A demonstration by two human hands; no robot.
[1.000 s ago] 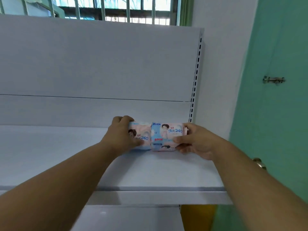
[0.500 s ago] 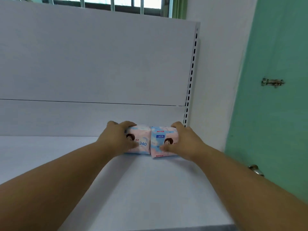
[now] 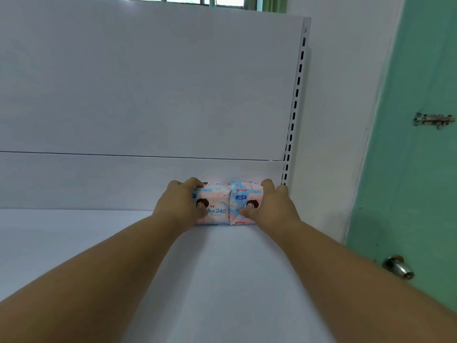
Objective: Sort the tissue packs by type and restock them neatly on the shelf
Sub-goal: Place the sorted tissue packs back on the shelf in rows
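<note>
Where both hands grip, two tissue packs (image 3: 228, 204) between left hand (image 3: 181, 204) and right hand (image 3: 270, 206).

The two tissue packs (image 3: 223, 206) are showing pale pink and light blue wrapping, each printed with a dark-haired cartoon face; the left one is carrying blue "240" lettering. The shelf (image 3: 222, 280) is looking plain white, the door (image 3: 420, 181) mint green.

Packs pushed to the back of the shelf

Both packs (image 3: 223, 203) have slid from mid-shelf (image 3: 222, 280) back against the rear panel, near the right upright. The left hand (image 3: 179, 203) and right hand (image 3: 270, 206) went with them, fingers now curled over the tops.
</note>
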